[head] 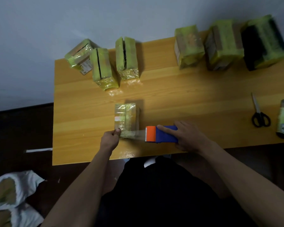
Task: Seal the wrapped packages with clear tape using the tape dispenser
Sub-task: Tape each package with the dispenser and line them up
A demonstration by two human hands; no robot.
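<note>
Head view shows you with one small green-and-clear wrapped package (126, 117) lying alone near the front of the orange wooden counter (187, 89), pulled close so both arms can work across it. Your left hand (111, 136) pinches the free end of the clear tape (136, 134) against the package's near left corner, which anchors the strip while it is drawn out. Your right hand (185, 136) grips the blue tape dispenser with the orange front (161, 134), forefinger laid along its top, just right of the package; the strip runs taut between the two, likely to keep it flat and free of wrinkles. Three similar green wrapped packages (103, 66) stand at the back left and three larger ones (220, 45) at the back right, well apart from your work. Black-handled scissors (259, 113) and a pale utility knife (283, 120) lie at the far right, within reach.
</note>
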